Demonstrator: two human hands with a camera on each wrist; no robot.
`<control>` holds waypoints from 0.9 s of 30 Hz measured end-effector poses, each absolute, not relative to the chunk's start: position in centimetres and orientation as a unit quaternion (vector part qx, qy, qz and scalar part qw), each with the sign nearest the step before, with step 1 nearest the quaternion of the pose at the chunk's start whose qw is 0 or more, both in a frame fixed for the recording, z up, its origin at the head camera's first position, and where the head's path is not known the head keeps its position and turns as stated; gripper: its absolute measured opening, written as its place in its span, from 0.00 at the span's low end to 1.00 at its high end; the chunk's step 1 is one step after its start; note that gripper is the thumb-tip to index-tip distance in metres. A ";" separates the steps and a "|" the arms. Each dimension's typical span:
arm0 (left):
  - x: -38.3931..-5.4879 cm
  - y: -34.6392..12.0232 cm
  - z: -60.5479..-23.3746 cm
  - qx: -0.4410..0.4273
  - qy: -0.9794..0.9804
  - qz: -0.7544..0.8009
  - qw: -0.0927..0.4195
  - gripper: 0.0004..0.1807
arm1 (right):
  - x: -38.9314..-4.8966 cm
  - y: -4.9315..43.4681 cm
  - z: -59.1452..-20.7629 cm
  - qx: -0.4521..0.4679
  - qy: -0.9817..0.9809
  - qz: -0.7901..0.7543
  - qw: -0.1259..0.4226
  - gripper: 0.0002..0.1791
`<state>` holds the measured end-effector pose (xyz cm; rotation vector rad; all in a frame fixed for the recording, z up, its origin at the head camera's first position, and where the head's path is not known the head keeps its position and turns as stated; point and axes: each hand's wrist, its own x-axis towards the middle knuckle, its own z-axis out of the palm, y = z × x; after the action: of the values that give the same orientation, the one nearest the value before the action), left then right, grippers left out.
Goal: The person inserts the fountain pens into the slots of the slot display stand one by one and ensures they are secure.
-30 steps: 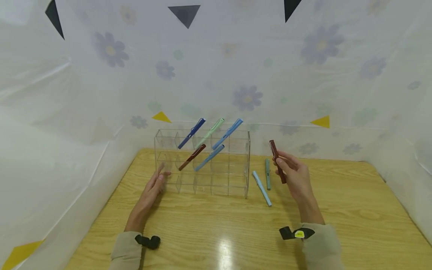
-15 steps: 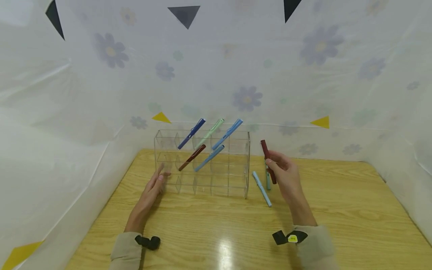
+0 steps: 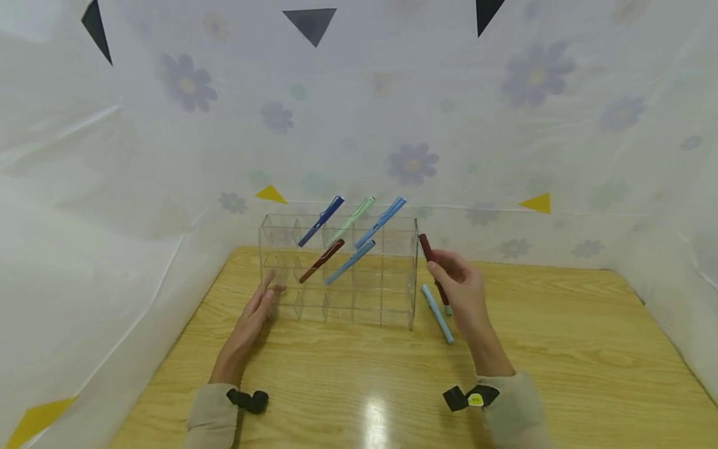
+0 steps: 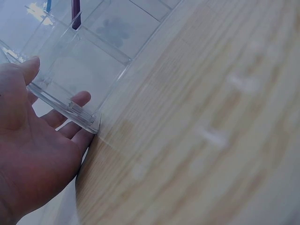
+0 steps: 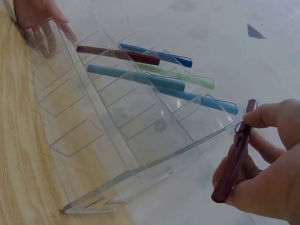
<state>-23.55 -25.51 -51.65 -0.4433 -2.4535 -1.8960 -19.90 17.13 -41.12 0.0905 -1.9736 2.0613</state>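
Head view shows a clear pen rack [image 3: 367,307] that stands toward the back edge of the wooden worktop [image 3: 314,380]. Five pens already lean in it: dark blue pen [image 3: 321,221], pale green pen [image 3: 357,214] and light blue pen [image 3: 381,221] in the top tier, brownish-red pen [image 3: 322,260] and medium blue pen [image 3: 350,262] in the middle. Three seem left to place. The right hand [image 3: 462,287] pinches one, a maroon pen [image 5: 236,154], just beside the rack's upper right corner. A pale blue pen [image 3: 437,313] lies near the lower right corner; a greenish pen [image 3: 448,310] shows only its end. The left hand [image 4: 42,145], fingers loosely extended, touches the rack's left edge.
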 end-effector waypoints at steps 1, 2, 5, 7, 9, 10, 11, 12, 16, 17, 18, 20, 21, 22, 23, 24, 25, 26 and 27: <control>-23.5 -25.5 -51.6 -0.140 -0.784 -0.605 0.004 0.30 | -19.9 17.0 -41.1 0.033 -0.687 0.711 0.145 0.18; -23.5 -25.5 -51.6 -0.139 -0.783 -0.606 0.002 0.30 | -19.9 16.8 -41.0 0.036 -0.689 0.708 0.148 0.18; -23.6 -25.5 -51.6 -0.139 -0.782 -0.608 0.001 0.30 | -20.2 16.3 -40.8 0.056 -0.690 0.703 0.161 0.16; -23.6 -25.5 -51.7 -0.141 -0.778 -0.612 0.000 0.30 | -20.4 15.9 -40.7 0.078 -0.686 0.702 0.173 0.16; -23.6 -25.5 -51.7 -0.144 -0.775 -0.615 0.001 0.30 | -20.6 15.4 -40.6 0.095 -0.685 0.699 0.182 0.16; -23.6 -25.5 -51.7 -0.144 -0.774 -0.617 0.001 0.30 | -20.7 15.2 -40.5 0.103 -0.685 0.697 0.186 0.17; -23.6 -25.5 -51.6 -0.144 -0.773 -0.618 0.000 0.30 | -20.8 15.0 -40.4 0.107 -0.685 0.696 0.187 0.18; -23.5 -25.5 -51.6 -0.144 -0.773 -0.618 0.000 0.30 | -20.9 14.8 -40.3 0.112 -0.687 0.693 0.189 0.19; -23.5 -25.4 -51.6 -0.141 -0.775 -0.616 -0.001 0.30 | -21.3 14.3 -39.8 0.127 -0.688 0.688 0.193 0.24; -23.4 -25.3 -51.6 -0.140 -0.776 -0.614 -0.001 0.30 | -21.4 14.2 -39.6 0.132 -0.686 0.689 0.193 0.25; -23.5 -25.3 -51.6 -0.141 -0.776 -0.615 -0.001 0.30 | -21.5 14.1 -39.5 0.138 -0.685 0.688 0.195 0.27; -23.4 -25.3 -51.5 -0.142 -0.778 -0.612 0.000 0.30 | -21.7 13.9 -39.2 0.148 -0.683 0.687 0.199 0.29; -23.4 -25.3 -51.5 -0.140 -0.779 -0.611 0.001 0.30 | -21.8 13.8 -39.0 0.152 -0.683 0.685 0.201 0.30; -23.4 -25.3 -51.5 -0.141 -0.780 -0.610 0.002 0.30 | -21.9 13.7 -38.8 0.157 -0.685 0.681 0.205 0.30; -23.4 -25.3 -51.5 -0.142 -0.780 -0.610 0.002 0.30 | -22.0 13.6 -38.7 0.161 -0.688 0.676 0.211 0.31; -23.4 -25.3 -51.4 -0.142 -0.779 -0.611 0.001 0.30 | -22.2 13.5 -38.5 0.165 -0.689 0.672 0.216 0.31; -23.4 -25.3 -51.4 -0.140 -0.779 -0.611 0.001 0.30 | -22.3 13.4 -38.3 0.169 -0.690 0.668 0.222 0.32; -23.4 -25.3 -51.4 -0.140 -0.779 -0.612 0.002 0.30 | -22.4 13.3 -38.2 0.173 -0.690 0.665 0.227 0.32; -23.3 -25.3 -51.4 -0.140 -0.778 -0.613 0.002 0.30 | -22.6 13.2 -38.0 0.177 -0.691 0.662 0.232 0.32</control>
<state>-23.35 -25.28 -51.37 -0.4380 -2.4419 -1.9224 -22.57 13.23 -38.02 0.4862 -1.8979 1.8193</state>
